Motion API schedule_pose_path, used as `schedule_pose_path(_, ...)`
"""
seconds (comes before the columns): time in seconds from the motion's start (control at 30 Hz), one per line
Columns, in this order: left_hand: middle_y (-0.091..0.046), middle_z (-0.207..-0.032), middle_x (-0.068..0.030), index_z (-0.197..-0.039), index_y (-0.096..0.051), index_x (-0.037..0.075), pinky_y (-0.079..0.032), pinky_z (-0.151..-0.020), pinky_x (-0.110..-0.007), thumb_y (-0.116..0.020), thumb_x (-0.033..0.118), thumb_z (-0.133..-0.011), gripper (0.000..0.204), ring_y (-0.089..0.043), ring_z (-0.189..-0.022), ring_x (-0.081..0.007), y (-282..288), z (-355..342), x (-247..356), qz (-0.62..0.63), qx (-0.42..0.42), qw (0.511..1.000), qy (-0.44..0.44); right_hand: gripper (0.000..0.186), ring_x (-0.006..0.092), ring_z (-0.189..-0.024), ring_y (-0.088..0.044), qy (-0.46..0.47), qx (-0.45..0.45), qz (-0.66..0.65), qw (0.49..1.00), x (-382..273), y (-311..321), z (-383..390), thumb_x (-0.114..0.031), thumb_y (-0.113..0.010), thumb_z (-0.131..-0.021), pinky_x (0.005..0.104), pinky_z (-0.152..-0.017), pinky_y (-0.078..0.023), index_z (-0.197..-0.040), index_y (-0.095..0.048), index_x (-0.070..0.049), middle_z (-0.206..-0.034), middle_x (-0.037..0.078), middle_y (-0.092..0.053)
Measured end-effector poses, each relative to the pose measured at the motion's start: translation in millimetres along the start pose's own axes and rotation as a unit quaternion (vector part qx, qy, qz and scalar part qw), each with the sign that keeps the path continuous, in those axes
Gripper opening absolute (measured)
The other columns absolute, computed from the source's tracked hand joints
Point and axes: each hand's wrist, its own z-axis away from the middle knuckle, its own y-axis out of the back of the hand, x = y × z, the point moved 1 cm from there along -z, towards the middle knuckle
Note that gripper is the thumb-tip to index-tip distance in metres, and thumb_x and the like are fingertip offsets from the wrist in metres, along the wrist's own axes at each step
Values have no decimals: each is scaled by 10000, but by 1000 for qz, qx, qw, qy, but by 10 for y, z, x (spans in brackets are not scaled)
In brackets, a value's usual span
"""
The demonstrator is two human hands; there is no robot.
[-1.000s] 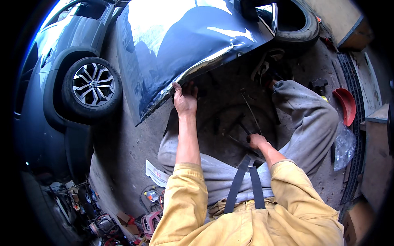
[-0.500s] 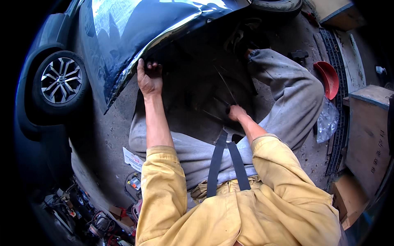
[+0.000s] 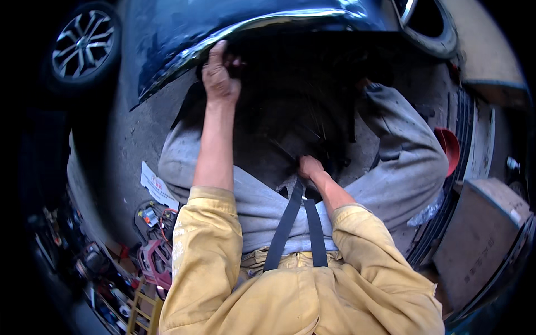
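Observation:
A dark blue car body panel [image 3: 184, 33] with a shiny, bent lower edge spans the top of the view. My left hand [image 3: 221, 81] is at this edge, one finger laid up along it and the others curled in the shadow beside it. Between my legs, my right hand [image 3: 310, 167] is closed in a fist, low over a dark, shaded patch. Thin, light rod-like lines [image 3: 283, 148] run up and left from near the fist. What it holds is mostly hidden, and motion blurs both hands.
Far left stands a spoked car wheel [image 3: 84, 42]; another tyre [image 3: 438, 39] is at the upper right. My grey trouser legs [image 3: 410, 125] frame the work area. A red bowl-like piece [image 3: 448, 151] and wooden box [image 3: 480, 240] lie right. Tools and a pink device [image 3: 153, 262] crowd the lower left.
The view has shifted, so the panel and wheel sit higher in it. My left hand remains at the panel edge. My right fist has moved slightly toward my body.

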Motion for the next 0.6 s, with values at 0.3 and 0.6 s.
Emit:
schedule_pose_path(0.3,-541,-594,-13,-747,-602,51,-461,-461,-279,-711,201,-885,231,-545,-500,-122,-311,53,-425,113,-7,989,-94,431,304,-1158,-611,-27,-107,-72,991,544,-10,-560,-378,-606,-876,420,-980,-478,-1145,-677,-49,-1200,216,-648)
schedule_pose_path(0.6,-503,-668,0,-998,-604,34,-465,-444,-250,-603,221,-948,194,-518,-512,-100,-191,650,-629,217,28,970,-110,408,290,-1202,-568,176,44,-67,981,-486,654,113,-352,-572,-900,415,-1010,-441,-1182,-660,-70,-1249,184,-619)
